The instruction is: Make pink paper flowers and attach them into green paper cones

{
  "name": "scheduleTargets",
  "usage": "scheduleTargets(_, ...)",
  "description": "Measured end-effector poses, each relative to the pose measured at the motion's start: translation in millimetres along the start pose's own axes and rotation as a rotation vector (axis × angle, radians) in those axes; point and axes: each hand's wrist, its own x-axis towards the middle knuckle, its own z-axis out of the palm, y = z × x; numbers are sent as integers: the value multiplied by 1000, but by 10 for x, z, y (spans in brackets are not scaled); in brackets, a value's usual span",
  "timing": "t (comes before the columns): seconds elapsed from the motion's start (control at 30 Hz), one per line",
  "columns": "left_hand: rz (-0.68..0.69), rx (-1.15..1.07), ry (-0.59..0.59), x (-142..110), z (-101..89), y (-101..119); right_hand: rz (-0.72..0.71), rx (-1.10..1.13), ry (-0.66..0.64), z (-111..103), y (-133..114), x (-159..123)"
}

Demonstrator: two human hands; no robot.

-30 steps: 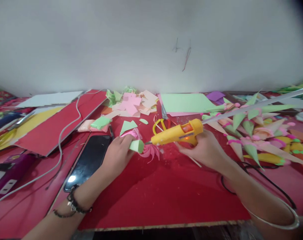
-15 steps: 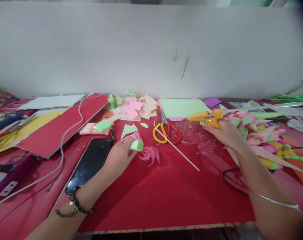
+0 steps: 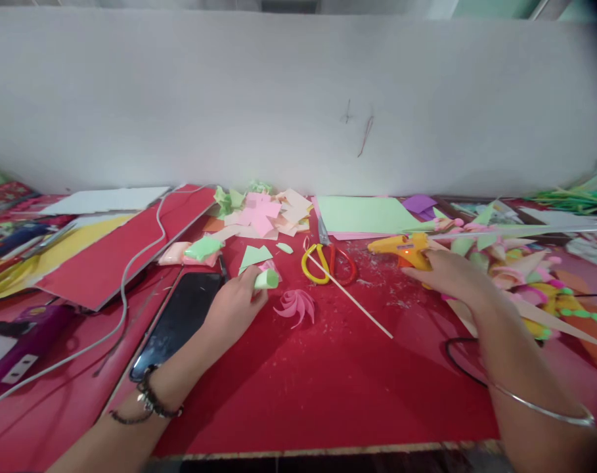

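Note:
My left hand [image 3: 234, 302] is closed around a small pale green roll or block [image 3: 267, 280], whose kind I cannot make out, just above the red tabletop. Just right of those fingers lies a pink swirled paper flower [image 3: 296, 307]. In my right hand [image 3: 453, 272] is a yellow glue gun [image 3: 400, 248] with a small orange light on its side, its nozzle pointing left. A long clear glue stick [image 3: 539, 230] extends behind it. Between my hands, scissors [image 3: 316, 264] with one yellow and one red handle lie under the end of a thin pale stick [image 3: 360, 306].
A black phone [image 3: 182, 322] lies by my left forearm. Cut paper scraps [image 3: 261, 213] and green paper sheets [image 3: 364, 214] are at the back, before a white panel [image 3: 229, 98]. Colourful paper flowers [image 3: 519, 276] crowd the right. A pale cable [image 3: 125, 282] crosses the left side.
The glue gun in my right hand has dipped and levelled, its glue stick swinging lower. My left hand has turned slightly, shifting the green piece up and left.

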Motion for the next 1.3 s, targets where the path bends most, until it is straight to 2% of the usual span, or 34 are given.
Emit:
scheduleTargets(0.13, -20, 36, -12, -4, 5, -12, 14, -280, -113, -170, -104, -132)
scheduleTargets(0.23, -27, 45, -29, -3, 1, -16, 55, -285, -43, -297, -329, -297)
scheduleTargets(0.27, -31, 50, -42, -2, -1, -15, 30, -261, -14, -312, -440, -350)
scheduleTargets(0.3, -36, 59, -55, 1, -2, -12, -78, -157, 14, -309, -567, -398)
scheduleTargets(0.37, -45, 86, -71, 5, -6, -3, -351, 232, -6, -246, -844, -477)
scheduleTargets(0.4, -51, 102, -77, 6, -8, 2, -435, 444, -13, -191, -980, -508)
scheduleTargets(0.47, -60, 127, -85, 7, -14, 12, -499, 718, 18, -52, -1213, -557)
scheduleTargets(0.57, -62, 147, -100, 2, -22, 22, -524, 822, 7, 144, -1418, -602)
scheduleTargets(0.77, -57, 173, -117, -7, 0, 20, -540, 818, -25, 275, -1512, -615)
scheduleTargets(1.07, -28, 194, -101, -7, 23, 24, -552, 862, -39, 228, -1523, -605)
scheduleTargets(1.3, -13, 214, -138, -27, 39, 21, -576, 868, -53, 180, -1516, -605)
